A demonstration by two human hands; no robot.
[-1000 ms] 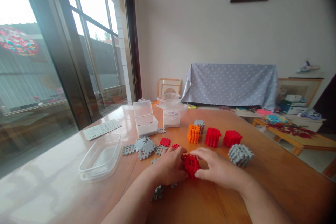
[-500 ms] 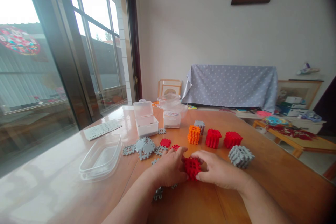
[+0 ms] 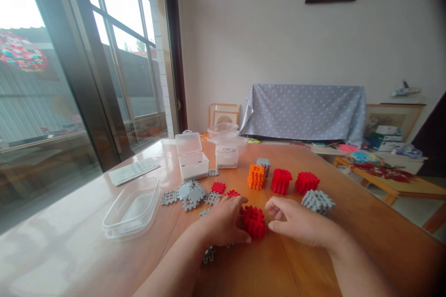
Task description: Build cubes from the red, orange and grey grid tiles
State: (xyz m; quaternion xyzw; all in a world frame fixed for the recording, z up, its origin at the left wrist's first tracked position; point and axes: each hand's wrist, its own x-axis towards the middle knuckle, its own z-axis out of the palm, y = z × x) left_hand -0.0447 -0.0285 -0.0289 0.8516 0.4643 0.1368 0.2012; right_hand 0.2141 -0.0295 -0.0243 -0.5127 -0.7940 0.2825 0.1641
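Observation:
A stack of red interlocking plastic tiles (image 3: 254,222) stands on the wooden table in front of me. My left hand (image 3: 226,222) is at its left side, thumb and fingers apart, close against the stack; I cannot tell if it touches. My right hand (image 3: 292,222) is apart from the stack on its right, fingers loosely curled, thumb away from them, nothing held. Red loose tiles (image 3: 218,187) and a pile of grey tiles (image 3: 191,193) lie beyond my left hand. A grey tile (image 3: 209,254) shows partly under my left forearm.
Behind the right hand stand an orange stack (image 3: 256,177), a red stack (image 3: 281,181), another red stack (image 3: 307,182) and a grey stack (image 3: 318,202). At left are a clear plastic tub (image 3: 108,220), an open lidded box (image 3: 194,166) and a paper booklet (image 3: 134,171).
My right hand has let go of the red stack and drawn back to the right. My left hand stays at the stack's left side, and the view has shifted slightly.

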